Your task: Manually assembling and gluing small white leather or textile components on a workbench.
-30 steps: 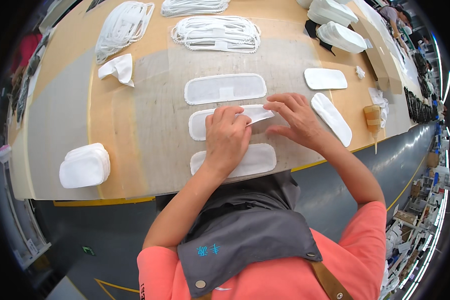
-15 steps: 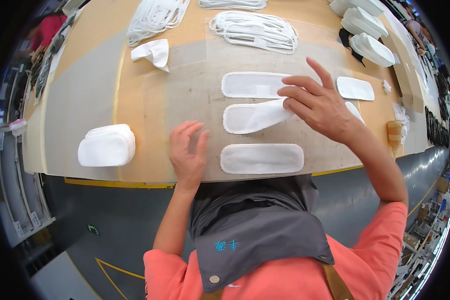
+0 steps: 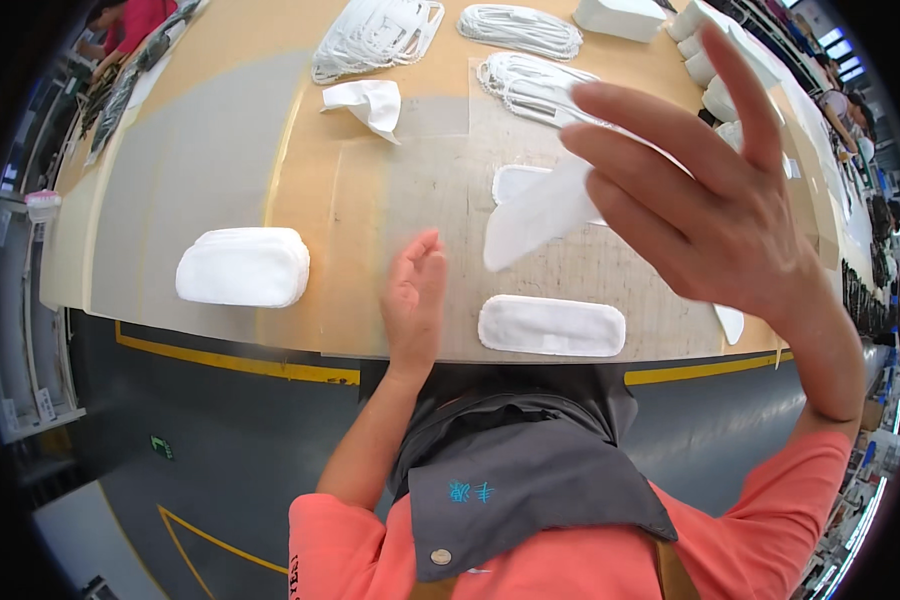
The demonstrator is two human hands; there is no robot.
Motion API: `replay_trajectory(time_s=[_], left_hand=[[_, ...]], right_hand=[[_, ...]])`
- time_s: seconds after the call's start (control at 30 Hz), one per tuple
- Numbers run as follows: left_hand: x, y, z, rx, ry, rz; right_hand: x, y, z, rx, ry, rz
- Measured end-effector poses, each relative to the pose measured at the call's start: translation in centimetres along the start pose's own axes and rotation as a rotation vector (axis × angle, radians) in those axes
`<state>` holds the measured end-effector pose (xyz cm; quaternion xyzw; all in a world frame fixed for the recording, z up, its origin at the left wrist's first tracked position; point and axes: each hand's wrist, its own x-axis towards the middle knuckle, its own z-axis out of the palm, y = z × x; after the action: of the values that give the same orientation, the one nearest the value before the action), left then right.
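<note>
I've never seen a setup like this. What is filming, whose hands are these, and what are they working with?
There's no machine: these are a person's bare hands. The view comes from a wide fisheye camera worn on the head, looking down, so straight edges bend toward the rim. The right hand, raised, grips a white elongated pad. The left hand holds nothing visible. On the worktable lie a flat white pad, a stack of white pads, a crumpled white cloth and bundles of white loops.
</note>
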<state>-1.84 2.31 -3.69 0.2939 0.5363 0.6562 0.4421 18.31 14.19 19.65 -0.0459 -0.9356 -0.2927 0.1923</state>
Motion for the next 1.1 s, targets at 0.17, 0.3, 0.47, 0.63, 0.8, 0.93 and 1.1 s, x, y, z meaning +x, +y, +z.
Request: replay_trajectory(time_s=[0.17,0.3,0.47,0.63,0.8,0.93,1.1], left_hand=[[-0.7,5.5,3.1,-0.651,-0.218,-0.764],[-1.9,4.6,3.6,-0.406,-0.31,-0.65],[-2.8,5.5,5.0,-0.33,-0.339,-0.576],[-3.1,4.9,5.0,-0.251,-0.344,-0.561],[-3.1,4.7,3.7,0.013,-0.355,-0.509],[-3.1,3.1,3.0,0.221,-0.366,-0.382],[-3.1,2.1,2.7,0.322,-0.337,-0.317]], right_hand=[[-6.4,-1.9,-0.5,-0.023,0.093,0.073],[-12.4,-4.1,-0.3,-0.043,0.057,0.146],[-16.2,-9.2,4.0,0.396,0.237,0.927],[-17.0,-14.4,6.6,2.404,0.611,2.018],[-17.7,-15.5,4.4,2.193,0.315,1.907],[-17.6,-17.0,4.1,1.657,0.008,1.872],[-18.1,-18.7,5.0,1.231,-0.092,1.7]])
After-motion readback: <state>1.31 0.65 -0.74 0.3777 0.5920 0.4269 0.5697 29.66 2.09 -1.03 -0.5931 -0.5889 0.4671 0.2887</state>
